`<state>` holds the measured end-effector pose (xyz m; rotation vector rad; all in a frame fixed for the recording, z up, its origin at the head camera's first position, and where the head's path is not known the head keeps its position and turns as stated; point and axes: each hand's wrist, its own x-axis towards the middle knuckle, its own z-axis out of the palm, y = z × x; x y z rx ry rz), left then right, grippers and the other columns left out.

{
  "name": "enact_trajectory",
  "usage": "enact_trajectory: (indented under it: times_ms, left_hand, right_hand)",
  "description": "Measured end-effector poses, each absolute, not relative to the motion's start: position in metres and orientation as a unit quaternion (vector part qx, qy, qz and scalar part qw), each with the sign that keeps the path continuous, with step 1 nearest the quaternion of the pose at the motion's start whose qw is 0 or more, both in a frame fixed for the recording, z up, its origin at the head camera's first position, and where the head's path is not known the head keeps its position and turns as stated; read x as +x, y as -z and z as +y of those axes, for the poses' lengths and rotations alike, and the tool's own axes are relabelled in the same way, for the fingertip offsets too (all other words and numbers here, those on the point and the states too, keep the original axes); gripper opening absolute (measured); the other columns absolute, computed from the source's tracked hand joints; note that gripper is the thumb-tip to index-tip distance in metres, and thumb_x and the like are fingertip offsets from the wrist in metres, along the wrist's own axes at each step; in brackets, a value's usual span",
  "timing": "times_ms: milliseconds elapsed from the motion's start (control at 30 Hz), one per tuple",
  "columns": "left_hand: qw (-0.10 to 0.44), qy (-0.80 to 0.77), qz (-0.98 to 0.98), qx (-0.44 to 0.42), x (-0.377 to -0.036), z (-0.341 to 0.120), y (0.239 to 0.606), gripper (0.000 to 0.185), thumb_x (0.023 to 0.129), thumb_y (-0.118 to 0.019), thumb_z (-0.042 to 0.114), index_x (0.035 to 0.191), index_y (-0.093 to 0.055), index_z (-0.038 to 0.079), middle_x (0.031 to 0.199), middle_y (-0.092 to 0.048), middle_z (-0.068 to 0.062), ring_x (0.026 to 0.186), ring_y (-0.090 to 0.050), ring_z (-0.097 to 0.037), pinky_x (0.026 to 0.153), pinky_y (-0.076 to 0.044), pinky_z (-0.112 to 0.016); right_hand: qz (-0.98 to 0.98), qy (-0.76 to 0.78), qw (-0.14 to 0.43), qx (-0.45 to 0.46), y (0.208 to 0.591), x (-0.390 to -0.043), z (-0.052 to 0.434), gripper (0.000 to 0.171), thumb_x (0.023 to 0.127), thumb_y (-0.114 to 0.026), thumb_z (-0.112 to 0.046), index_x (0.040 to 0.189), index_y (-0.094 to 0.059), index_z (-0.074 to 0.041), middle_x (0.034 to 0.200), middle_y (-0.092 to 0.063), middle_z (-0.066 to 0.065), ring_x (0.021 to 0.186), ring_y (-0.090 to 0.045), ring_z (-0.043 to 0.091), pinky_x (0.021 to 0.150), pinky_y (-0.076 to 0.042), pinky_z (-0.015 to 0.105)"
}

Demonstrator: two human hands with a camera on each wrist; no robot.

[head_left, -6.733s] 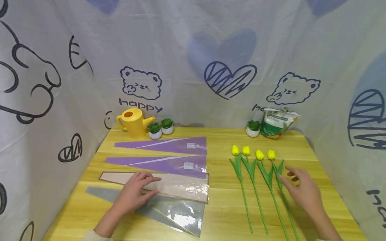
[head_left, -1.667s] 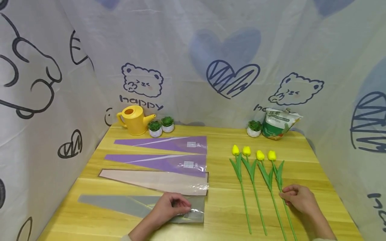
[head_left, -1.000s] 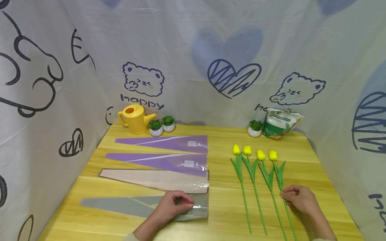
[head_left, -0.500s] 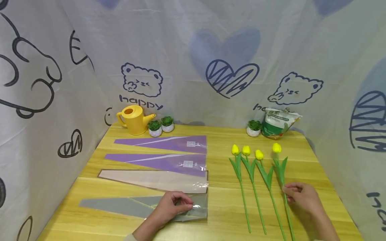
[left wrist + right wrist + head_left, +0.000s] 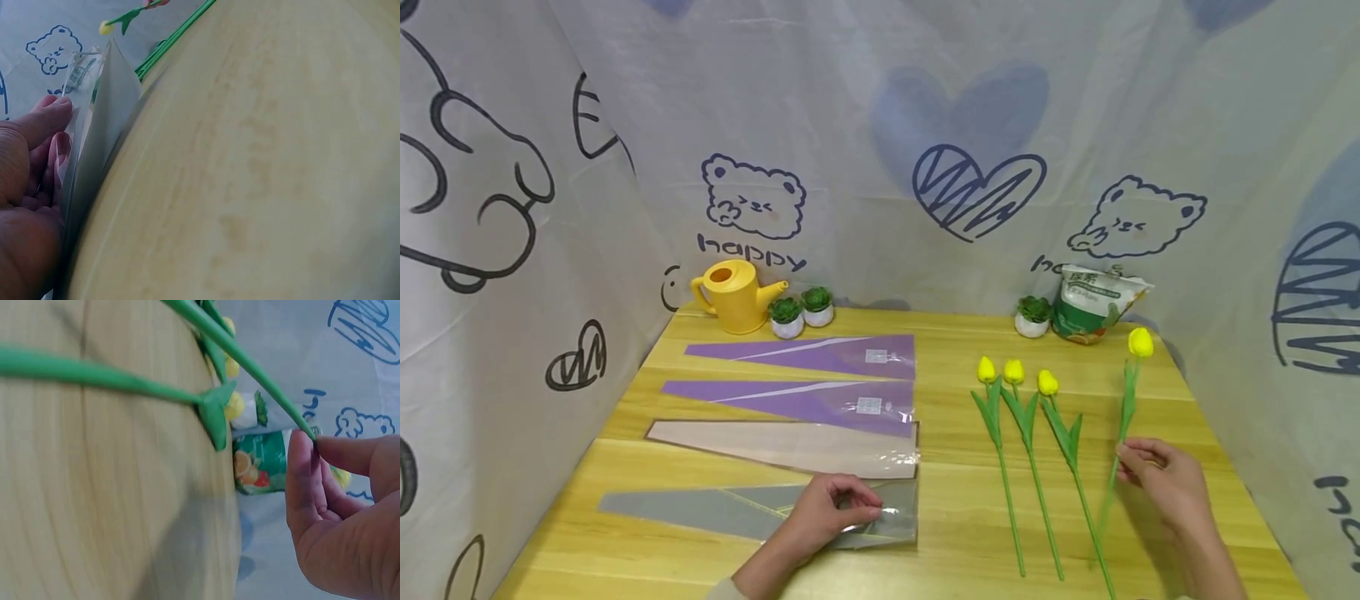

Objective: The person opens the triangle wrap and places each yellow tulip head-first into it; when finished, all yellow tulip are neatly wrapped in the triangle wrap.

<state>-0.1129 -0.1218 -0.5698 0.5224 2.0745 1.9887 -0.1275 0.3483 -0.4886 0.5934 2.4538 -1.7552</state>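
A grey flower sleeve (image 5: 737,510) lies flat along the table's front edge. My left hand (image 5: 868,506) pinches the clear film at its wide right end; in the left wrist view the left hand's fingers (image 5: 53,134) part that sleeve's (image 5: 103,119) layers. My right hand (image 5: 1124,463) pinches the green stem of a yellow tulip (image 5: 1140,342) and holds it tilted up off the table. The right wrist view shows that stem (image 5: 250,362) between thumb and fingers (image 5: 300,469). Three more yellow tulips (image 5: 1000,433) lie side by side to its left.
Behind the grey sleeve lie a beige sleeve (image 5: 797,446) and two purple sleeves (image 5: 820,402). A yellow watering can (image 5: 733,293), small potted succulents (image 5: 787,317) and a green and white bag (image 5: 1093,304) stand along the back. Printed cloth walls close in three sides.
My right hand has lifted the rightmost tulip off the table, its head swinging up and to the right. My left hand keeps its pinch on the grey sleeve's end.
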Motion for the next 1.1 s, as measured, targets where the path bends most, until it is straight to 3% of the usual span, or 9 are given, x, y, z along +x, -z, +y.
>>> enact_trajectory:
  times_ms: [133,300,400,567,667,900,1100]
  left_hand:
    - [0.108,-0.675,0.707,0.180,-0.113,-0.122,0.571,0.014,0.086,-0.081,0.003,0.097,-0.077,-0.004,0.085,-0.076,0.000,0.073,-0.063,-0.002,0.068,-0.053,-0.019]
    - [0.106,-0.676,0.707,0.181,-0.111,-0.124,0.572,0.013,0.085,-0.080,0.000,0.096,-0.077,-0.004,0.085,-0.077,-0.002,0.072,-0.062,-0.001,0.068,-0.053,-0.019]
    - [0.110,-0.675,0.707,0.179,-0.110,-0.125,0.572,0.012,0.085,-0.080,-0.002,0.097,-0.077,-0.004,0.085,-0.077,0.000,0.072,-0.062,-0.002,0.068,-0.053,-0.019]
    - [0.112,-0.667,0.715,0.179,-0.112,-0.123,0.570,0.012,0.085,-0.081,0.000,0.097,-0.077,-0.002,0.085,-0.077,0.000,0.072,-0.063,-0.002,0.069,-0.054,-0.020]
    - [0.106,-0.665,0.718,0.177,-0.112,-0.122,0.570,0.012,0.084,-0.081,0.000,0.096,-0.077,-0.001,0.084,-0.076,0.002,0.072,-0.063,-0.002,0.068,-0.054,-0.020]
    - [0.099,-0.663,0.716,0.195,-0.115,-0.120,0.571,0.016,0.085,-0.083,0.009,0.096,-0.078,-0.001,0.084,-0.075,-0.015,0.073,-0.063,-0.002,0.069,-0.055,-0.020]
    - [0.099,-0.665,0.715,0.191,-0.113,-0.122,0.571,0.013,0.085,-0.082,0.004,0.096,-0.078,-0.001,0.085,-0.077,-0.007,0.072,-0.063,-0.002,0.068,-0.054,-0.020]
  right_hand:
    - [0.768,0.607,-0.020,0.205,0.487,-0.126,0.336,0.030,0.100,-0.069,-0.013,0.121,-0.062,0.007,0.087,-0.072,-0.009,0.074,-0.071,0.007,0.075,-0.062,0.026]
    - [0.743,0.632,-0.046,0.215,0.488,-0.124,0.319,0.024,0.100,-0.066,-0.006,0.119,-0.060,0.008,0.080,-0.073,-0.012,0.073,-0.071,0.005,0.074,-0.061,0.022]
    - [0.725,0.650,-0.051,0.222,0.489,-0.123,0.311,0.022,0.101,-0.066,-0.007,0.117,-0.061,0.007,0.079,-0.074,-0.010,0.073,-0.072,0.006,0.074,-0.061,0.022]
    - [0.685,0.685,-0.080,0.233,0.486,-0.120,0.300,0.003,0.098,-0.068,-0.003,0.101,-0.068,-0.002,0.077,-0.075,-0.004,0.070,-0.074,0.009,0.072,-0.062,0.023]
    - [0.668,0.697,-0.090,0.247,0.486,-0.117,0.292,0.007,0.097,-0.068,0.001,0.094,-0.071,-0.004,0.076,-0.076,-0.002,0.070,-0.074,0.010,0.071,-0.062,0.024]
    - [0.633,0.719,-0.108,0.266,0.489,-0.110,0.270,0.002,0.095,-0.068,0.004,0.096,-0.069,0.006,0.077,-0.078,0.003,0.068,-0.076,0.013,0.069,-0.062,0.025]
    - [0.626,0.733,-0.094,0.249,0.493,-0.102,0.250,0.004,0.096,-0.069,0.003,0.093,-0.070,0.004,0.078,-0.079,0.005,0.073,-0.078,0.016,0.073,-0.062,0.028]
